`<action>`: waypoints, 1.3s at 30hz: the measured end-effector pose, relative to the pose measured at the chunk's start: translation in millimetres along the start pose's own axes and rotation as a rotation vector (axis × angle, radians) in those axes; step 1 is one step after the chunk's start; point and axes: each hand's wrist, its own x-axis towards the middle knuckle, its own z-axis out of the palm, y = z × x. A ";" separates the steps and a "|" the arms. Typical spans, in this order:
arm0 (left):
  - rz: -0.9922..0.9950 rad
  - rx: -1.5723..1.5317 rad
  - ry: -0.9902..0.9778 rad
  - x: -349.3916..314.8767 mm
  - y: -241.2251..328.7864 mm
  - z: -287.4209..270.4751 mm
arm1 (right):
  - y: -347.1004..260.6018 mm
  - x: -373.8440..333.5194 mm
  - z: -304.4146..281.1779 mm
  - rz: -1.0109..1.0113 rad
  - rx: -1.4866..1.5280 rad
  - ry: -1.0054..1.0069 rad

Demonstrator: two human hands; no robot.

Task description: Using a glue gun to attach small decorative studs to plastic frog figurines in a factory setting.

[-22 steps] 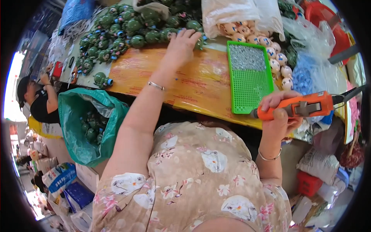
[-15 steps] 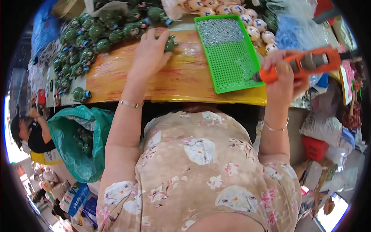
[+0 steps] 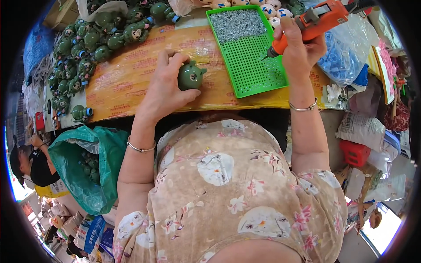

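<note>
My left hand (image 3: 169,85) is closed round a round green toy head (image 3: 191,76) with small ears, just over the tape-covered table. My right hand (image 3: 302,50) grips an orange electric screwdriver (image 3: 316,19) with a dark tip. That tip hangs above a green perforated tray (image 3: 243,91). Small silvery screws (image 3: 241,27) are heaped in the tray's far part, with a few scattered lower down. A pile of green toy figures (image 3: 92,37) covers the table's far left. One more green figure (image 3: 80,113) lies apart at the left front edge.
The tabletop (image 3: 127,83) is covered in yellow-brown tape. An open green sack (image 3: 103,175) holding green toys stands below its left edge. Pale toy heads (image 3: 274,9) lie behind the tray. A plastic bag of blue pieces (image 3: 340,59) is at the right. Another person (image 3: 39,164) is at far left.
My left hand has drawn the green toy head nearer, away from the pile. The screwdriver in my right hand has lifted off the tray's lower right corner and moved up and left.
</note>
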 end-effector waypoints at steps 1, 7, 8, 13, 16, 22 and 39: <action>-0.027 -0.017 0.015 0.7 3.2 1.7 | 1.4 0.1 -0.1 0.001 -0.003 0.000; -0.238 -0.586 -0.058 3.0 6.1 19.9 | 3.9 0.8 4.6 0.051 0.016 -0.004; -0.233 -0.740 -0.093 3.3 6.3 22.6 | 5.6 0.4 4.0 0.056 0.030 -0.003; -0.301 -0.899 -0.077 2.8 5.5 33.1 | 8.7 0.1 2.8 0.015 0.009 -0.026; -0.352 -1.086 -0.097 1.4 1.5 41.3 | 8.6 -1.4 1.2 0.052 0.028 -0.025; -0.462 -1.318 -0.155 0.8 7.2 42.6 | 7.6 -1.9 1.6 0.000 -0.002 -0.048; -0.418 -1.366 -0.132 -4.2 1.8 50.8 | -16.0 7.7 11.3 -0.042 0.027 -0.062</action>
